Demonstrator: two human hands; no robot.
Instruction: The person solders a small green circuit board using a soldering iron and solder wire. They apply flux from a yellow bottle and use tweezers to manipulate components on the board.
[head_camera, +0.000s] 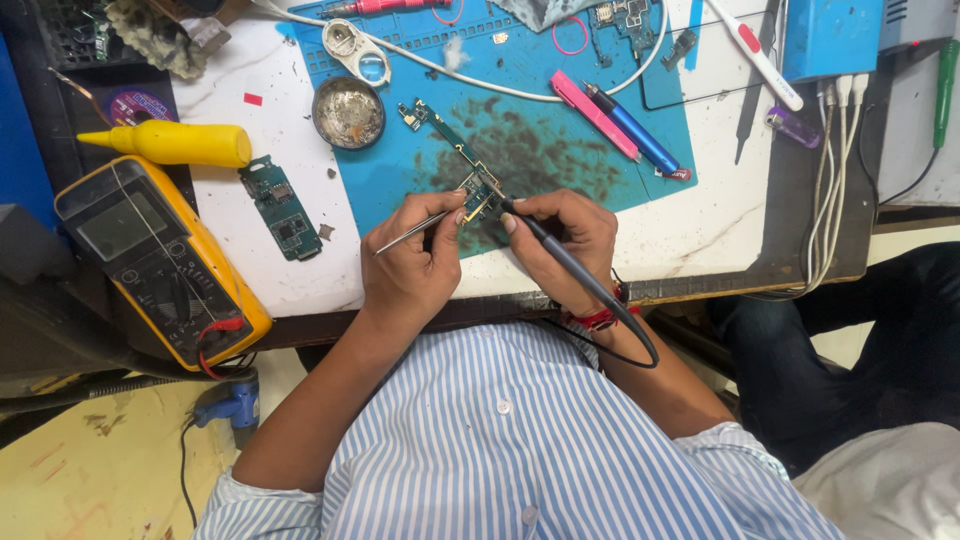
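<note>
The left hand (408, 268) pinches thin metal tweezers (412, 232), fingers closed around them, the tips reaching toward a narrow green board (462, 165) that lies on the stained blue mat (560, 150) at the desk's near edge. The right hand (563, 238) grips a dark soldering iron (560, 262) like a pen, its tip touching the board's lower end just beside the tweezer tips; the iron's black cord runs back past the wrist toward 5 o'clock. Both hands rest at the mat's 6 o'clock edge, close together, thumbs nearly meeting over the board. At 10 o'clock from the hands, a round tin (348, 112) of dull paste sits on the mat's left border, with a white loupe (357, 52) above it. Off the mat at 9 o'clock lies a second small board (281, 208) on the white table (700, 240), and beyond it a yellow bottle (170, 143) on its side. A yellow multimeter (160, 258) sits at 8 o'clock, on the table's left edge. At 1 o'clock, a pink tool (594, 114) and a blue pen (632, 131) lie side by side, slanting across the mat. A blue box (830, 38) stands at the far right, white cables (828, 190) hanging from it
</note>
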